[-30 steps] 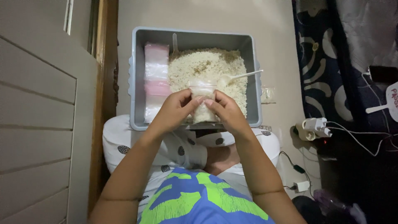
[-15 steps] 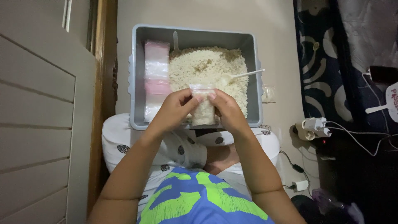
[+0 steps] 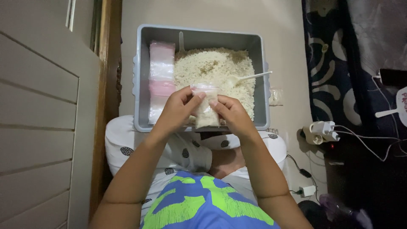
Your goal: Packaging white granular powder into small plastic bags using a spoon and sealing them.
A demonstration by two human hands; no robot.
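Both hands hold a small clear plastic bag [image 3: 206, 112] partly filled with pale grain, above the near rim of a grey plastic tub [image 3: 140, 76]. My left hand [image 3: 179, 111] pinches the bag's top left edge. My right hand [image 3: 231, 115] pinches its top right edge. The tub holds a heap of the same pale grain [image 3: 212, 70], and a white plastic spoon [image 3: 246, 78] lies on the heap's right side. A stack of empty clear bags with pink strips [image 3: 161, 76] lies along the tub's left side.
A wooden door [image 3: 46, 118] and its frame stand close on the left. A white power strip with plugs and cables [image 3: 322, 132] lies on the floor at the right, beside a dark patterned cloth [image 3: 335, 59]. My knees in white patterned fabric [image 3: 182, 152] sit below the tub.
The hands have shifted slightly with the bag; the fingers now pinch along its top edge. The tub and spoon have not moved.
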